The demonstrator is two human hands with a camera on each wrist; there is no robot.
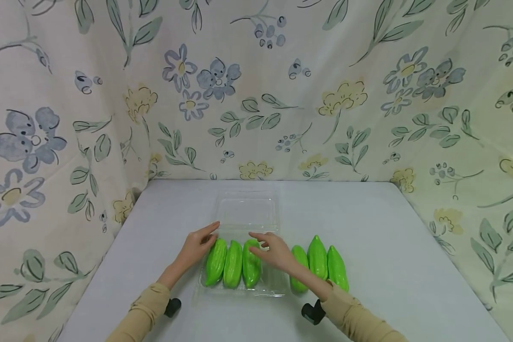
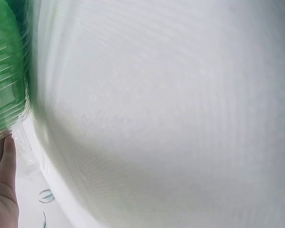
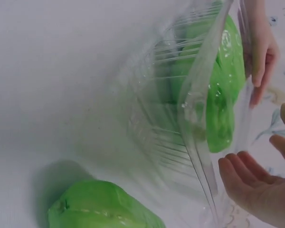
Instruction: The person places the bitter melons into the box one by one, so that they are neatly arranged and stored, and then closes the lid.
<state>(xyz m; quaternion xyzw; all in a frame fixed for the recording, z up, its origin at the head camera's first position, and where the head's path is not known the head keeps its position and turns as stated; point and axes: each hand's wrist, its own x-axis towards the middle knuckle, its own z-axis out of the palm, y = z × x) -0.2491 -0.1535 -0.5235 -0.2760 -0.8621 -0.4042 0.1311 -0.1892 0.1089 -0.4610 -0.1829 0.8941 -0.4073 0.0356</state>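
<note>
A clear plastic clamshell box [image 1: 275,285] lies unfolded on the table, its lid [image 1: 248,209] laid back on the far side. Inside, toward the left, three glossy green, ridged, gourd-like fruits [image 1: 232,266] lie side by side. My left hand [image 1: 198,246], fingers extended, is at the box's far left corner; in the left wrist view its fingertips [image 2: 8,142] meet the box edge. My right hand [image 1: 277,252] hovers by the rightmost fruit in the box. In the right wrist view its fingers [image 3: 244,178] are spread, relaxed and hold nothing.
Right of the box, three more green fruits [image 1: 318,256] lie on the white table [image 1: 389,266], partly behind my right forearm. Black wrist devices [image 1: 312,313] hang under both forearms. Floral fabric [image 1: 256,95] rises around the table's back and sides.
</note>
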